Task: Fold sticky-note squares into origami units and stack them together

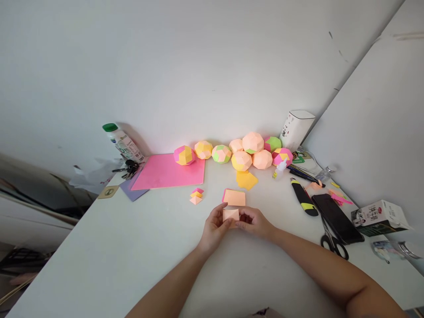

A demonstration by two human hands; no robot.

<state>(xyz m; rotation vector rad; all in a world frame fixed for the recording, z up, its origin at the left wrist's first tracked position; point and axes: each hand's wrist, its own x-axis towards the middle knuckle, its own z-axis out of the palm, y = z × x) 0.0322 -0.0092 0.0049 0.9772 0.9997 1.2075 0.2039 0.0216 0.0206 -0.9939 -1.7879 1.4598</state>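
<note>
A small peach-coloured piece of paper is held up between my two hands, above the white table. My left hand pinches its left side, with the thumb over its lower edge. On the right side, my right hand grips it between thumb and fingers. Just beyond lies a stack of peach paper squares with a pink edge. To the left are several small folded paper pieces in pink, yellow and peach. Yellow paper sheets lie farther back.
Several faceted paper balls line the wall. A pink board, keys and a green-capped bottle stand left. On the right are a box cutter, scissors, a phone, a glue bottle and a milk carton.
</note>
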